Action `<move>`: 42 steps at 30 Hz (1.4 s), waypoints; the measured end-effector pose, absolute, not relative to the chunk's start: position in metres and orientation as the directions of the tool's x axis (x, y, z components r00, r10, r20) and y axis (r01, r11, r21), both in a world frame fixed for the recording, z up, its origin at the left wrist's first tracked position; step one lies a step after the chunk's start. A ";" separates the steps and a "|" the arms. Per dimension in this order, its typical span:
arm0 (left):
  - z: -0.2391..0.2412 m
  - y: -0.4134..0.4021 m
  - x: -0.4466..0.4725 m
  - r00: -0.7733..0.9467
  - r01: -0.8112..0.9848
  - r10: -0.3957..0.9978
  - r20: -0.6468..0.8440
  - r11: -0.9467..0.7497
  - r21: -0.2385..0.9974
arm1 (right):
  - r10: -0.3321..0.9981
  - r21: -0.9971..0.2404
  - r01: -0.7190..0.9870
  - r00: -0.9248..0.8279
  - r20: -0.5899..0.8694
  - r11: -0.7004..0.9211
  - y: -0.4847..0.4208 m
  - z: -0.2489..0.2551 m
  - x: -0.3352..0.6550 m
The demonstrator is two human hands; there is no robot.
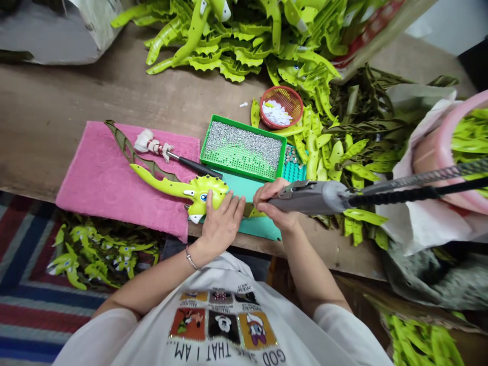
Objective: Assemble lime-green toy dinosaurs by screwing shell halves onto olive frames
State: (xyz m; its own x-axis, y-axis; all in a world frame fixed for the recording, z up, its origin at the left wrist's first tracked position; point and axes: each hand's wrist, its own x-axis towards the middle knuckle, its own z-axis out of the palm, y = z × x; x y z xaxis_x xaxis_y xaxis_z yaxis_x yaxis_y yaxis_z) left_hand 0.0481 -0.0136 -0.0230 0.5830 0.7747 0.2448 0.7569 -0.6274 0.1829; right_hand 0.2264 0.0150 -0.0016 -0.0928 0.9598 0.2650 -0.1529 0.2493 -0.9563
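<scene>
My left hand (223, 223) lies over a lime-green toy dinosaur (173, 187) with a horned head and blue eye, its fingers pressing and holding the head end. The toy's long neck or tail part stretches left onto a pink towel (87, 175), and a dark olive toy part (127, 151) shows behind it. A grey power screwdriver (310, 197) is wrapped in my right hand (274, 203), close to the left one. Its bit is hidden by the hand. Under both hands is a teal mat (244, 186).
A green tray (206, 161) of small screws stands beyond my hands. Behind it is a red basket (293, 104) of white pieces. A black-handled tool (194, 165) lies on the towel. Green parts (213, 46) heap up at the back; a spring cord (412, 180) runs right.
</scene>
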 end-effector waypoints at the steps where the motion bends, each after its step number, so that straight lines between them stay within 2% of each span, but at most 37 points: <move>1: -0.023 -0.013 0.048 0.585 0.755 0.774 0.241 -0.629 0.185 | 0.959 -0.962 -0.142 -0.132 0.251 0.232 0.017 0.000 0.229; 3: -0.022 -0.014 0.049 0.589 0.756 0.776 0.225 -0.627 0.187 | 0.952 -0.958 -0.126 -0.136 0.274 0.258 0.025 0.003 0.232; 4: -0.022 -0.014 0.049 0.589 0.758 0.778 0.218 -0.625 0.186 | 0.943 -0.941 -0.130 -0.079 0.324 0.312 0.030 0.006 0.233; 7: -0.020 -0.014 0.051 0.587 0.760 0.780 0.218 -0.623 0.183 | 0.836 -0.858 -0.080 0.290 0.467 0.507 0.055 0.010 0.236; 9: -0.020 -0.014 0.052 0.583 0.759 0.780 0.230 -0.623 0.188 | 0.754 -0.861 0.017 0.475 0.455 0.509 0.072 0.008 0.239; 11: -0.020 -0.013 0.052 0.576 0.760 0.781 0.242 -0.621 0.193 | 0.740 -0.899 0.084 0.538 0.404 0.429 0.086 0.002 0.244; 17: -0.025 -0.014 0.052 0.568 0.758 0.777 0.272 -0.622 0.195 | 0.757 -0.927 0.148 0.540 0.367 0.344 0.097 -0.014 0.251; 22: -0.027 -0.014 0.053 0.563 0.764 0.785 0.259 -0.614 0.199 | 0.785 -0.936 0.096 0.518 0.339 0.340 0.098 -0.011 0.248; 28: -0.025 -0.014 0.053 0.559 0.766 0.786 0.262 -0.611 0.198 | 0.817 -0.955 0.125 0.495 0.295 0.269 0.099 -0.007 0.247; 33: -0.026 -0.014 0.055 0.544 0.763 0.788 0.288 -0.608 0.221 | 0.791 -0.931 0.115 0.497 0.356 0.347 0.082 0.013 0.243; 37: -0.030 -0.014 0.057 0.520 0.757 0.798 0.305 -0.596 0.268 | 0.810 -0.876 -0.003 0.381 0.445 0.483 0.040 0.037 0.228; 42: -0.033 -0.014 0.059 0.505 0.762 0.814 0.288 -0.577 0.295 | 0.890 -0.886 -0.139 0.183 0.417 0.443 -0.010 0.035 0.214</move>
State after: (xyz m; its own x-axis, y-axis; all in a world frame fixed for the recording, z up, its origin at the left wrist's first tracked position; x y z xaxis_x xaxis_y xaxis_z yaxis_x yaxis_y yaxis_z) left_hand 0.0588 -0.0142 -0.0330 0.5048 0.8138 0.2879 0.7617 -0.5769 0.2950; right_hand 0.2140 -0.0101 0.0351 0.1830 0.8904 0.4167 -0.1394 0.4431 -0.8856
